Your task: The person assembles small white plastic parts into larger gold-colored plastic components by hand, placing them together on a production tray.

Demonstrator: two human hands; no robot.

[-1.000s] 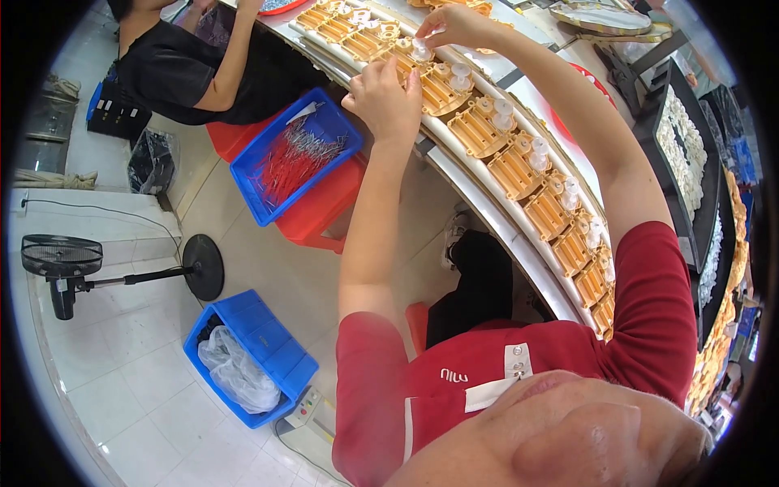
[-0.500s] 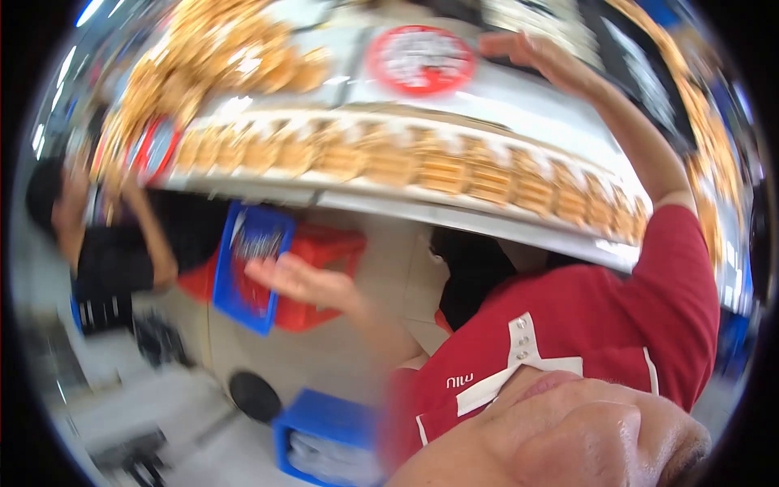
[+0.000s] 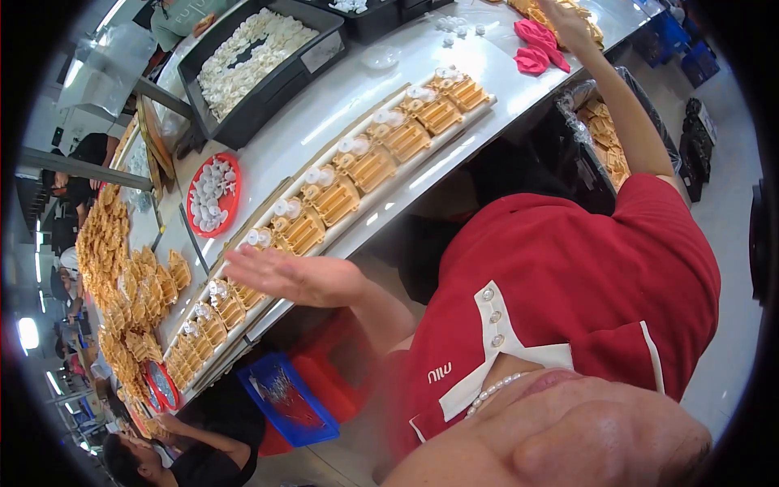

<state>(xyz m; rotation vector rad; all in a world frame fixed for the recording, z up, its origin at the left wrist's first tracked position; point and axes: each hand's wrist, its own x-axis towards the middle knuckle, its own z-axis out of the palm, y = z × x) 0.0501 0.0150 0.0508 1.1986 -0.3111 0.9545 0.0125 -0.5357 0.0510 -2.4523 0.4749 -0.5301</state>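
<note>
My left hand (image 3: 288,274) is open, its fingers stretched flat over the front edge of a long row of tan plastic parts (image 3: 369,169). Nothing shows in it. Small clear-white round pieces (image 3: 318,175) sit along the far side of these parts, which lie on a pale strip. Farther right, my right arm reaches across the table, and my right hand (image 3: 571,31) hovers by a pile of tan parts (image 3: 591,27). Its fingers look extended, and the frame's top edge cuts them off. Beside that hand lies a crumpled pink cloth (image 3: 539,47).
A black bin of white pieces (image 3: 315,58) stands at the back. Left of the row are a red tray (image 3: 234,203) with white pieces and heaped tan parts (image 3: 114,252). Below sit a blue tray (image 3: 320,422) and a lined crate (image 3: 572,101). A person (image 3: 203,446) works at lower left.
The view has swung to the right along the table. My left hand, earlier over the blue tray, is now over the row. My right hand is now by the tan pile.
</note>
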